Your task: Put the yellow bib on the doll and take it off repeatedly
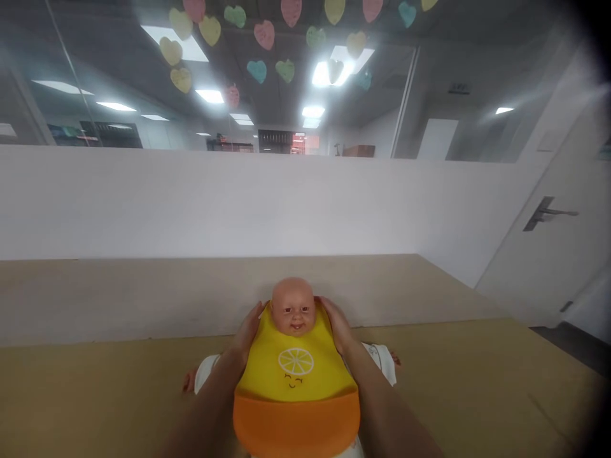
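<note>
A bald baby doll point(293, 302) in a white long-sleeved top point(380, 361) lies face up, its arms stretched out to both sides. Over its chest is a yellow bib point(267, 343) with a white citrus slice and a smiling face printed on it. Along the bib's bottom runs an orange catch pocket point(296, 423). My left hand point(250, 326) is closed on the bib's upper edge at one side of the doll's neck. At the other side, my right hand point(336, 323) grips the matching edge. Fingertips of both hands are partly hidden behind the bib and neck.
The doll rests on a wooden table point(453, 369), with a paler board surface point(119, 292) behind it. Beyond are a white wall point(214, 203) and glass with paper hearts point(265, 35). A door with a metal handle point(544, 213) stands at the right.
</note>
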`<action>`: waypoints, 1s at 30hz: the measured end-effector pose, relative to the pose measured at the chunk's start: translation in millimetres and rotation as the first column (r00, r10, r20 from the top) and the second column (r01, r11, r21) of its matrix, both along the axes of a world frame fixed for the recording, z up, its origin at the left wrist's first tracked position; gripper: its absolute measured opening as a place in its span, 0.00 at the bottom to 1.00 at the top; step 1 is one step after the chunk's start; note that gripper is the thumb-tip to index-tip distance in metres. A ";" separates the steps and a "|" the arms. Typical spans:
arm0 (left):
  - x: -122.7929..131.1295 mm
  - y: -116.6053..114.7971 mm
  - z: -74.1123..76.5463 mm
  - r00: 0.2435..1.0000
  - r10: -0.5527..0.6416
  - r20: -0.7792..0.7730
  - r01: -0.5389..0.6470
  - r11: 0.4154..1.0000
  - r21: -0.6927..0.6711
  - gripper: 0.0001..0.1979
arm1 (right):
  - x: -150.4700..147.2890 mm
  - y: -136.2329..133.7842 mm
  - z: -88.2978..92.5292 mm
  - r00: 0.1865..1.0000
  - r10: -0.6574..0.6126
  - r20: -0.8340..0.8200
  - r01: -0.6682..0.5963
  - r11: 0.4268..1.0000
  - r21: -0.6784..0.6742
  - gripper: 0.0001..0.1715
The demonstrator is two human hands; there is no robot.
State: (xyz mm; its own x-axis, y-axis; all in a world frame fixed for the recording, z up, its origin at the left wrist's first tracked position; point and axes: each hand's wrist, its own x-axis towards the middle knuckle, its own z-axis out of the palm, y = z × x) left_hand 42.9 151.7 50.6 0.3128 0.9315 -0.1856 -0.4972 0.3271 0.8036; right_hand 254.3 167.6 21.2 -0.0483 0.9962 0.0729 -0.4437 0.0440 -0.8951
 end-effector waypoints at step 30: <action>11.6 -162.0 -29.2 0.990 0.084 -0.113 -0.082 0.996 0.028 0.37 | 17.0 -170.8 -6.3 1.000 0.012 -0.027 -0.014 0.998 -0.058 0.20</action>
State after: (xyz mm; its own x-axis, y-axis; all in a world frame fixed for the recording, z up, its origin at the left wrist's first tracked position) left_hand 54.5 -10.3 21.4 0.2121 0.9579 -0.1934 -0.4265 0.2688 0.8636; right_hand 271.3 -3.2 14.8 -0.0599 0.9981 0.0159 -0.4678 -0.0140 -0.8837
